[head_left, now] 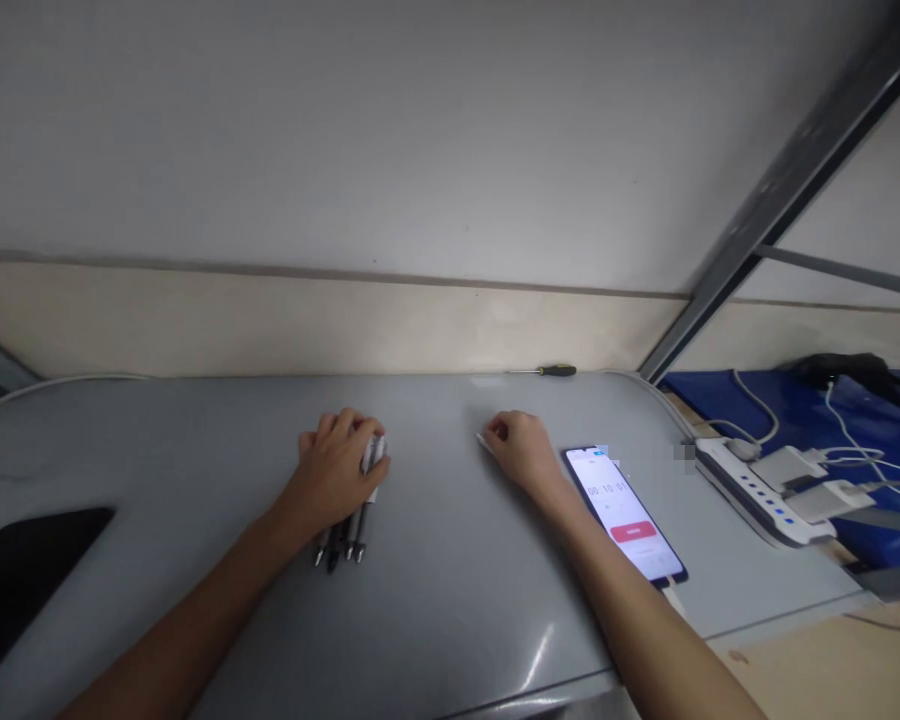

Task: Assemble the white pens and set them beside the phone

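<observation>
My left hand is closed over a bunch of several pens on the grey tabletop. Their dark barrels and metallic tips point toward me below the palm, and a clear and whitish part shows between thumb and fingers. The palm hides the middle of the bunch. Farther right, my right hand is pinched shut close to the tabletop. A small whitish piece sticks out left of its fingertips; its kind is too small to tell. A phone with a lit timer screen lies right of my right forearm.
A screwdriver lies at the table's back edge by the wall. On the right sits a white power strip with chargers and cables plugged in. A black flat object is at the left. A metal post slants up at right.
</observation>
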`<state>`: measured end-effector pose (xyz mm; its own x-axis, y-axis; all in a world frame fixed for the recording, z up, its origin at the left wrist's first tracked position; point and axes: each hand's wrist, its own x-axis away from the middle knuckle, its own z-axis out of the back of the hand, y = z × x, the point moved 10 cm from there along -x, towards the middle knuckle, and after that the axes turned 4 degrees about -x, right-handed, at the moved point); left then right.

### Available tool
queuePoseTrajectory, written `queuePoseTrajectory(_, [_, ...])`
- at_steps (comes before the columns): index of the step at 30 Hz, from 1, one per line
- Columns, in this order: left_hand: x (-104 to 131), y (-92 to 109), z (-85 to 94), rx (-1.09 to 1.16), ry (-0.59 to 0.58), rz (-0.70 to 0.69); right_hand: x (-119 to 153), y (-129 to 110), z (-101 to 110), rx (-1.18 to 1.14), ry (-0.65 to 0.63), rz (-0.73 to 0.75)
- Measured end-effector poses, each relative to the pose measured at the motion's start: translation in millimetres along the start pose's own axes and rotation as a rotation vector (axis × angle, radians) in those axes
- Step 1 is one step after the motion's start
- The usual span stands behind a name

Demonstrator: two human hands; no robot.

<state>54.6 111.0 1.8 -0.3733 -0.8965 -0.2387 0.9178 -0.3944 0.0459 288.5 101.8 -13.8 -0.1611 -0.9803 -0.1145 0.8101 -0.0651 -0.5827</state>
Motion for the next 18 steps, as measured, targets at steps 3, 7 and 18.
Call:
queuePoseTrajectory(3, [0,1,0.7,0.019,-0.012,-0.007,2,0,0,0.04,-0.034,-0.003])
queuePoseTrajectory(7, [1,8,2.1,0.079,-0.003,-0.068,3,-3,-3,-0.003,-0.074,0.039])
queuePoseTrajectory(18, [4,22,0.5,0.141,-0.051,-0.175,1,-3,-2,-0.004,-0.091,0.012])
